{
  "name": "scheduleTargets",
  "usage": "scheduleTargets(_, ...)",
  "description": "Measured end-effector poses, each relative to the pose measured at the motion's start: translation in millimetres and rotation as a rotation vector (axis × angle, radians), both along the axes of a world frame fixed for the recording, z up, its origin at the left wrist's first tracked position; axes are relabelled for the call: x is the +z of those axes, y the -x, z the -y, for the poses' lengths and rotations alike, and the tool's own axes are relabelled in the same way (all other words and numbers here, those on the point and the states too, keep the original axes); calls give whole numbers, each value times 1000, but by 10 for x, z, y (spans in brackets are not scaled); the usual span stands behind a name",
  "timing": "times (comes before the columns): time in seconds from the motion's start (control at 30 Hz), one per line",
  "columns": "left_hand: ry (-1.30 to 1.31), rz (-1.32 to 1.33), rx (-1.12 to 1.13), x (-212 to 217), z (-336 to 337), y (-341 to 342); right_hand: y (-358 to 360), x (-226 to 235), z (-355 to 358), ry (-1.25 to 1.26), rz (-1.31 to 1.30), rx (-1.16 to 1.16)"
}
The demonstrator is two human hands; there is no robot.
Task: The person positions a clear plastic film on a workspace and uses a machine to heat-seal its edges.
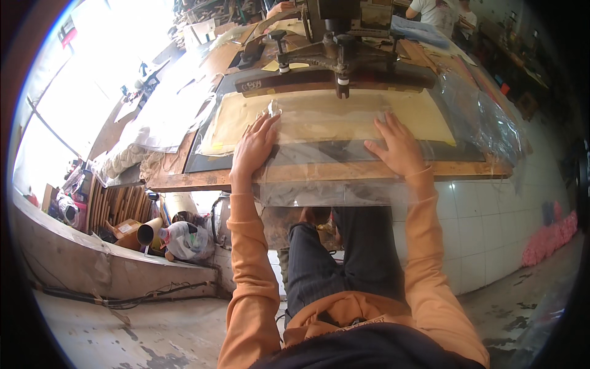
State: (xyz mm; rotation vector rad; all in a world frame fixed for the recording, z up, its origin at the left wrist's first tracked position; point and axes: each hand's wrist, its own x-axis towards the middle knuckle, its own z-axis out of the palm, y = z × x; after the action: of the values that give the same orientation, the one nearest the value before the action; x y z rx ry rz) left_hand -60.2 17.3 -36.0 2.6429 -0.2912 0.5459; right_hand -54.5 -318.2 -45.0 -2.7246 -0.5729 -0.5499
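Observation:
My left hand (254,149) lies flat, fingers spread, on a clear plastic sheet (326,163) that drapes over the front edge of a wooden worktable (184,180). My right hand (396,144) presses flat on the same sheet, to the right. Under the plastic lies a tan flat sheet (332,117) on a dark base plate (203,163). Just beyond my hands stands a dark metal press head (335,58) with arms and knobs.
White cloth and papers (166,117) cover the table's left side. Clear plastic film (485,117) bunches at the right. Below left are cardboard tubes (150,232), a box and a bag on the floor. Another person (436,12) stands at the far end. Pink material (550,237) lies by the tiled wall.

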Motion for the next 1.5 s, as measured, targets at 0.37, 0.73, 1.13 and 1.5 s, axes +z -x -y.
scheduleTargets(0.37, -103, 90, -7, -27, 53, 120, 38, 3, 19, 50, 42, 26)
scheduleTargets(0.73, -147, 52, 73, 16, 193, 247, 89, 95, 31, 100, 54, 103)
scheduleTargets(1.13, -146, 44, 118, 109, 287, 319, 109, 226, 41, 142, -68, 144)
scheduleTargets(1.5, -127, -25, 166, 184, 362, 342, 107, 309, 39, 158, -129, 139)
